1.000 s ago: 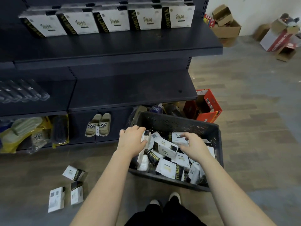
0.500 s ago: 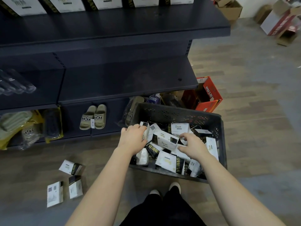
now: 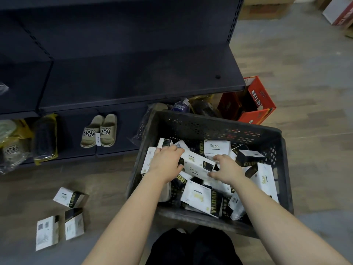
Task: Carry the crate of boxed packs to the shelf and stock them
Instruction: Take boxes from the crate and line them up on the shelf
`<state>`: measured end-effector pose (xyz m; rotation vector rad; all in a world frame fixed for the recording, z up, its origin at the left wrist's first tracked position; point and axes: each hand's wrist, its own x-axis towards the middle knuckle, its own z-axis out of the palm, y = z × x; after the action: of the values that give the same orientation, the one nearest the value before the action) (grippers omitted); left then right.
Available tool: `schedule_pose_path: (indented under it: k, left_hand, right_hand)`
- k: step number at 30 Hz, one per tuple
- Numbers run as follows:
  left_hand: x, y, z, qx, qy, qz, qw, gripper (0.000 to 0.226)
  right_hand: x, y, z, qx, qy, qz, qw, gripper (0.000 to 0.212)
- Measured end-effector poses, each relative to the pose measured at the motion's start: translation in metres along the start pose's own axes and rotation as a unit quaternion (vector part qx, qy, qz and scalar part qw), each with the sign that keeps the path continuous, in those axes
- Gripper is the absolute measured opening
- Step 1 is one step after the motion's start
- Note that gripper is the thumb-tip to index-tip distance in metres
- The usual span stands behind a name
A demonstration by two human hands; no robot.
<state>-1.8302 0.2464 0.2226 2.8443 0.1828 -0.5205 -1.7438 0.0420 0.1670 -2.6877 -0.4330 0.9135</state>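
Note:
A dark perforated plastic crate [image 3: 210, 127] stands on the floor in front of the dark shelf [image 3: 133, 83], filled with several white-and-black boxed packs lying jumbled. Both my hands are inside it. My left hand [image 3: 166, 161] grips one end of a white boxed pack [image 3: 197, 165] in the middle of the pile. My right hand [image 3: 226, 170] holds the other end of that same pack, thumb beneath and fingers curled over it. The packs under my hands are partly hidden.
Three boxed packs [image 3: 68, 197] lie loose on the floor to the left. Beige slippers [image 3: 99, 131] and bagged slippers [image 3: 44, 138] sit on the bottom shelf. An open red carton [image 3: 256, 104] stands behind the crate. My feet [image 3: 191, 245] are just before the crate.
My head has tilted down, so the upper shelf with its stocked packs has left view. Both hands have closed in on one central pack in the crate.

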Motion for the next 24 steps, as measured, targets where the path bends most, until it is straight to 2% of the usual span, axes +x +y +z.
schedule_pose_path:
  k: [10, 15, 19, 24]
  left_hand:
    - [0.043, -0.001, 0.055, -0.011, 0.011, 0.000, 1.000, 0.050]
    - [0.045, 0.002, 0.062, -0.016, 0.012, -0.010, 1.000, 0.046]
    - [0.041, 0.001, 0.058, -0.014, 0.015, -0.014, 1.000, 0.047]
    - [0.034, -0.001, 0.048, -0.011, 0.014, -0.027, 0.999, 0.050]
  right_hand:
    - [0.062, 0.029, 0.057, 0.028, -0.028, -0.011, 0.999, 0.090]
    - [0.069, 0.031, 0.072, 0.007, 0.003, -0.011, 1.000, 0.082]
    - [0.072, 0.028, 0.073, 0.012, -0.009, 0.000, 1.000, 0.081]
    - [0.068, 0.028, 0.063, 0.034, -0.001, 0.005, 0.999, 0.067]
